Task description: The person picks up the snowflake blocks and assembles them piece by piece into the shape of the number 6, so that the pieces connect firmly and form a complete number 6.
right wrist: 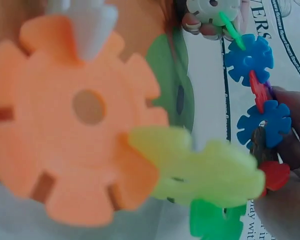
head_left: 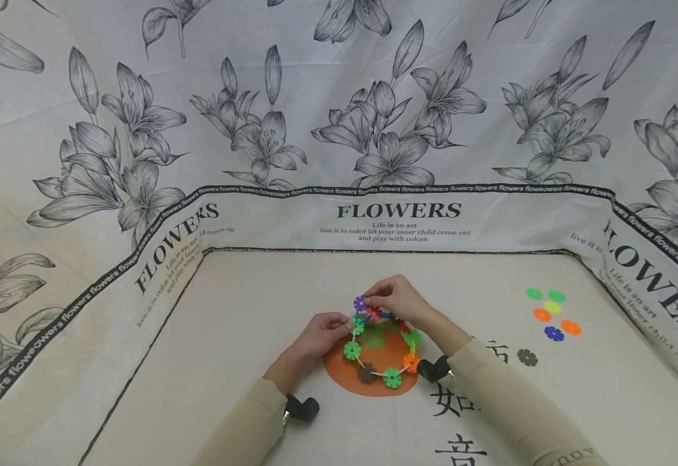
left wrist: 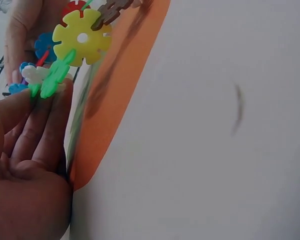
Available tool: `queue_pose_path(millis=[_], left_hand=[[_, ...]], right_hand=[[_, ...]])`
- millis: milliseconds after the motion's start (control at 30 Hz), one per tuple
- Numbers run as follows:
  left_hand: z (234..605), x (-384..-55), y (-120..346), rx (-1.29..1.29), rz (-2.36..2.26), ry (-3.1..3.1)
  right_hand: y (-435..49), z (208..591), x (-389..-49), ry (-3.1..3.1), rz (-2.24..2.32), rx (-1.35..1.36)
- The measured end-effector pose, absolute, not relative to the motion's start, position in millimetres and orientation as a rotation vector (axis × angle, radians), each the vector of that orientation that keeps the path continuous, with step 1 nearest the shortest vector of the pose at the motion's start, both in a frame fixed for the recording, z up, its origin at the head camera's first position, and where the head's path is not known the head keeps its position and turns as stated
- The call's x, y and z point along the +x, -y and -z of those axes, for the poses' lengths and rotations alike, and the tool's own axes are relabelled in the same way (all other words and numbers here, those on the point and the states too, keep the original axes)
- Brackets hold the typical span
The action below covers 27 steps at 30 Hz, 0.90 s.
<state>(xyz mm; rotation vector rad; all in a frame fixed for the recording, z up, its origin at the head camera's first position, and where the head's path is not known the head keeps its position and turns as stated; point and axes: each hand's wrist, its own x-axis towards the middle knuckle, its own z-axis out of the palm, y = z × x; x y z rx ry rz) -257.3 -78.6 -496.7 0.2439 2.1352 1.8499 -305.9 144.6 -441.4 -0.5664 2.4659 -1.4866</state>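
A ring of interlocking plastic snowflake discs, seen by its green disc (head_left: 393, 378), hangs between my hands. At its left side my left hand (head_left: 318, 335) pinches the ring; in the left wrist view the thumb and fingers meet at a green disc (left wrist: 56, 77), below a yellow disc (left wrist: 70, 37). My right hand (head_left: 402, 301) holds the ring's far side, next to a purple disc (head_left: 360, 303). In the right wrist view its fingers lie against a blue disc (right wrist: 270, 117), and a blurred orange disc (right wrist: 45, 150) fills the foreground. The right fingertips are partly hidden behind the discs.
Loose discs lie on the tabletop cloth (head_left: 228, 310) at right: several coloured ones, including an orange disc (head_left: 570, 327), and a brown disc (head_left: 528, 357) nearer. A printed orange shape (head_left: 339, 372) is under the ring. Behind rises a flower-printed curtain (head_left: 292, 220).
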Motion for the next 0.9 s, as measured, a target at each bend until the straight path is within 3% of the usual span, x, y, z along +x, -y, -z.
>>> queue_pose_path(millis=[900], left_hand=[[500,-257,75,0.22,-1.889,-2.131]], right_hand=[[-158,441,-324,-2.337,1.405,-0.783]])
